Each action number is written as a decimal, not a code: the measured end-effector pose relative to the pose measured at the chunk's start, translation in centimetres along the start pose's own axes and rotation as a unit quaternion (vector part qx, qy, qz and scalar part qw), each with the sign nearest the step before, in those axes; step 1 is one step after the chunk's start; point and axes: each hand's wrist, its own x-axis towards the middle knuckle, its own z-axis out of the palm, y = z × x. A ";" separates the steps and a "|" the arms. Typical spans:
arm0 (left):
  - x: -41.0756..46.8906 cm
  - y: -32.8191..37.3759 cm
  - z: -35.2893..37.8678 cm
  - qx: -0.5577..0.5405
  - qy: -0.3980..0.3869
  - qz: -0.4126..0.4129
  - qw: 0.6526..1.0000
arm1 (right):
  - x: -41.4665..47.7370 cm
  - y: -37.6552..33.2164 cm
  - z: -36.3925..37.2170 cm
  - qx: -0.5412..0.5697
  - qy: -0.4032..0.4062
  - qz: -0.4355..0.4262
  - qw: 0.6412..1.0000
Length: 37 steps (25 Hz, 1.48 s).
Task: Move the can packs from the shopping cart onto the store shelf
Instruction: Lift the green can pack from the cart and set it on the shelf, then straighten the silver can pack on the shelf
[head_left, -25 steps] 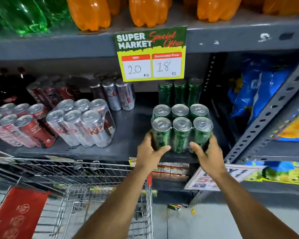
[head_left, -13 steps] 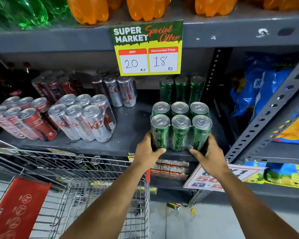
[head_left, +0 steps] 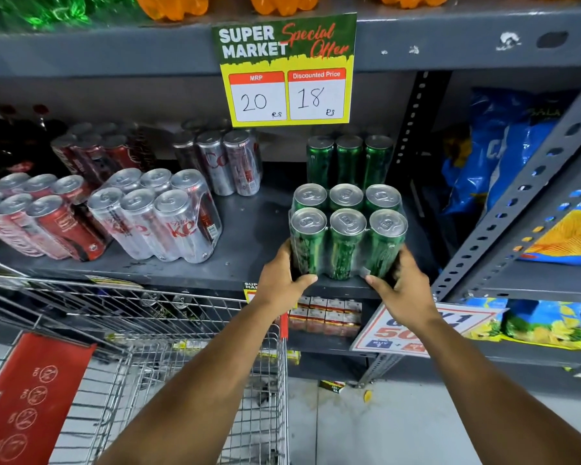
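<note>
Gripping a green pack [head_left: 348, 234] of six cans from both sides, the left hand [head_left: 282, 283] and right hand [head_left: 403, 285] hold it upright at the front edge of the shelf [head_left: 242, 250]; each hand is closed on a lower corner of the pack, thumbs across its front face, fingers hidden behind; whether the base rests fully on the shelf or sits just over the lip I cannot tell. Behind it stand three more green cans [head_left: 349, 161], near but apart. To the left on the same shelf lies a silver pack [head_left: 158, 214], tilted towards the camera, and beside that a red pack [head_left: 37, 218], tilted the same way; further back stand another silver pack [head_left: 225, 159] and another red pack [head_left: 94, 152]. A price sign [head_left: 287, 70] hangs from the shelf above, reading 20 and 18. The cart [head_left: 168, 337] stands below and left of the hands, its red flap [head_left: 31, 397] at the near end; some cans show dimly through its wire at the far end. Blue snack bags [head_left: 503, 156] fill the bay to the right.
</note>
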 end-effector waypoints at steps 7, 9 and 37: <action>0.1 0.0 -0.1 0.007 0.001 0.008 1.000 | -0.6 -0.3 0.3 0.019 0.021 0.015 0.999; 0.1 0.0 0.0 0.009 0.003 0.005 1.000 | -0.6 -0.2 0.4 0.019 0.016 0.022 0.999; 2.1 -17.4 -27.5 0.030 0.065 -0.098 0.993 | 2.7 -17.8 27.3 -0.110 -0.044 -0.066 0.991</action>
